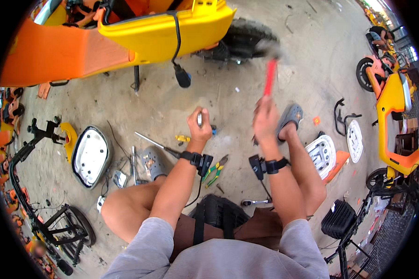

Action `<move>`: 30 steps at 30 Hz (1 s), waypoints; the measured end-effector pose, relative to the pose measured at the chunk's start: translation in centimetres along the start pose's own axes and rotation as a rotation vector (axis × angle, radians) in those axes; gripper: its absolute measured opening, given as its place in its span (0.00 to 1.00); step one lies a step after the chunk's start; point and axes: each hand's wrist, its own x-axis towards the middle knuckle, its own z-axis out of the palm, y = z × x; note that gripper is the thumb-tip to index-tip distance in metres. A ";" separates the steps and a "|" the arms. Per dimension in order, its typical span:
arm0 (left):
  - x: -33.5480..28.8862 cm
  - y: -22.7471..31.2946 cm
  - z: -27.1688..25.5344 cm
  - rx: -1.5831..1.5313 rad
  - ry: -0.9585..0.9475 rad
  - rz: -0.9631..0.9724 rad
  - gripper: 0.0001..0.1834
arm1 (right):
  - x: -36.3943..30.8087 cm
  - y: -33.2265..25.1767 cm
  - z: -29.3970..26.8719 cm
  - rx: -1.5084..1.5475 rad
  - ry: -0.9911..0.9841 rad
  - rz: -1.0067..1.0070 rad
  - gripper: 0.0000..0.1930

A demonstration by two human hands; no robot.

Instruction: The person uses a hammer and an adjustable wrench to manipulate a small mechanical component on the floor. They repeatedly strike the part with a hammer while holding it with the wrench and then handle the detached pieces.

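My right hand (265, 120) grips a hammer (269, 78) by its red handle. The hammer is raised ahead of me, and its head is smeared by motion. In front of my body, my left hand (198, 132) makes a fist around a short metal piece (199, 119), seen end-on, whose lower part is hidden. A small blue part (213, 129) shows beside this fist, and a yellow tool (182, 138) lies to its left. Nearer me are a long metal rod with a dark handle (157, 144) and green-and-yellow pliers (216, 171).
A yellow and orange scooter body (167, 39) with a black wheel (246, 39) spans the far side. White-lined shells (91, 157) (322, 156) lie left and right. A ratchet (257, 202) rests near my legs. Black scooter frames (37, 223) stand at the left.
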 end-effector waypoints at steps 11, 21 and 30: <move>-6.9 -0.1 3.4 0.233 -0.279 0.336 0.03 | -2.7 8.6 -0.7 -0.372 -0.139 0.333 0.28; -1.0 -0.5 1.2 -0.196 -0.109 -0.005 0.14 | -7.2 10.0 2.1 0.013 0.295 0.026 0.19; -0.2 -0.7 -0.1 -0.084 0.004 0.009 0.17 | -3.4 8.1 0.8 -0.221 -0.040 0.151 0.26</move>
